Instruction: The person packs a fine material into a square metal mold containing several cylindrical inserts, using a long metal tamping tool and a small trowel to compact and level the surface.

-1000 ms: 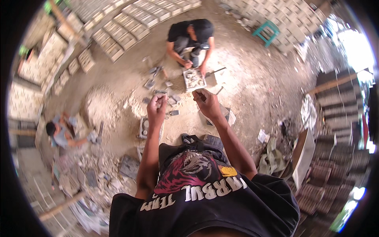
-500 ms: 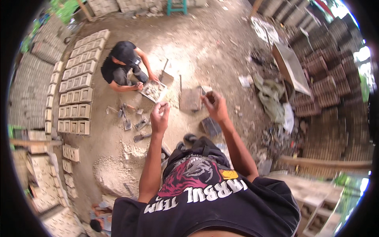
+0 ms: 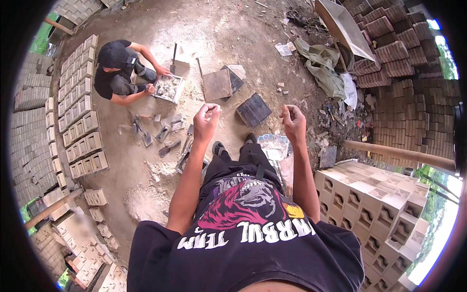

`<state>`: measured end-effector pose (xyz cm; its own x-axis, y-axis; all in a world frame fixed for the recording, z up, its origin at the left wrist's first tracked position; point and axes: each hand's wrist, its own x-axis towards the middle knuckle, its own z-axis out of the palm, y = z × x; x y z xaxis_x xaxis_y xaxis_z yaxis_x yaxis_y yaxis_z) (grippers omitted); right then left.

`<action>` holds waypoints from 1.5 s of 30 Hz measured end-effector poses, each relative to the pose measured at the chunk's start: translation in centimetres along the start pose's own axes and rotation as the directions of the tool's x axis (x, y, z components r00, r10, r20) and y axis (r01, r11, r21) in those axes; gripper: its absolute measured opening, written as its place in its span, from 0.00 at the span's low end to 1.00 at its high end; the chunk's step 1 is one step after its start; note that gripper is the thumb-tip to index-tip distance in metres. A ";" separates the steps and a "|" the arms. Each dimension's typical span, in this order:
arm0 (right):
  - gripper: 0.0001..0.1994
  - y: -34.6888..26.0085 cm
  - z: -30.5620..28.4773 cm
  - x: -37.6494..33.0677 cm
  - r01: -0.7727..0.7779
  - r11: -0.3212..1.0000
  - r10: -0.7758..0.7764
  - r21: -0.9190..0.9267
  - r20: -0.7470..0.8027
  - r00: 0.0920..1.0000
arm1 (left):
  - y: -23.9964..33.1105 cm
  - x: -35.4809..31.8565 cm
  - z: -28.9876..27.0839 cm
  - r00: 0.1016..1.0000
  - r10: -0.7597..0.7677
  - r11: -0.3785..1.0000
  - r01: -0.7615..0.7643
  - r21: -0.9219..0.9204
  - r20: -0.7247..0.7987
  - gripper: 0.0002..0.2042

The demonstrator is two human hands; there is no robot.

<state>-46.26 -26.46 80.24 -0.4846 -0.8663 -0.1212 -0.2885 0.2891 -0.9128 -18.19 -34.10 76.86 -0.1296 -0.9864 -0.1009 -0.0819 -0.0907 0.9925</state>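
Both my hands are raised in front of my body, over the dusty ground. My left hand point(image 3: 206, 121) is loosely closed, thumb against curled fingers, with nothing visible in it. Apart from it, to the right, my right hand point(image 3: 294, 122) is half curled, its fingertips drawn in, and shows nothing held either. Between and beyond them lie a dark square block point(image 3: 253, 110) and a brown square board point(image 3: 217, 85). Neither hand touches them. Left of my left hand, several hand tools, among them a dark-headed brush point(image 3: 169, 149), lie on the ground.
A co-worker point(image 3: 119, 73) squats at the far left, hands at a tray of pale chunks point(image 3: 170, 89). Rows of pale hollow blocks point(image 3: 78, 121) stand behind. A block stack point(image 3: 372, 209) rises at my right. A crumpled tarp point(image 3: 321, 68) and metal trough point(image 3: 343, 29) lie far right.
My hands have spread apart, the right one moving outward to the right. My view has turned, bringing the block stack at right and my feet into clearer sight. The co-worker remains squatting at the tray.
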 end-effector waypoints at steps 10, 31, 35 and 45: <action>0.13 9.7 0.4 5.1 -0.065 0.982 0.116 -0.175 0.297 0.948 | -7.1 3.0 5.7 0.977 -0.143 0.980 0.162 0.118 -0.155 0.09; 0.52 65.9 22.5 28.5 0.388 0.612 -0.180 -0.689 0.357 0.917 | -66.9 8.8 22.5 0.693 -0.661 0.714 0.698 0.041 -0.287 0.41; 0.46 67.1 23.2 31.9 -0.016 0.771 0.354 -0.636 0.407 0.842 | -70.6 10.2 25.0 0.586 -0.783 0.613 0.783 -0.102 -0.210 0.43; 0.37 69.2 22.9 32.5 -0.261 0.770 0.601 -0.582 0.524 0.603 | -72.9 8.4 25.7 0.556 -0.827 0.531 0.721 -0.446 -0.084 0.32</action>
<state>-63.10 -43.96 4.24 -0.0327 -0.5623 -0.8263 -0.5766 0.6859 -0.4439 -38.76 -32.24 1.90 0.0790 -0.4852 -0.8708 0.3037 -0.8203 0.4846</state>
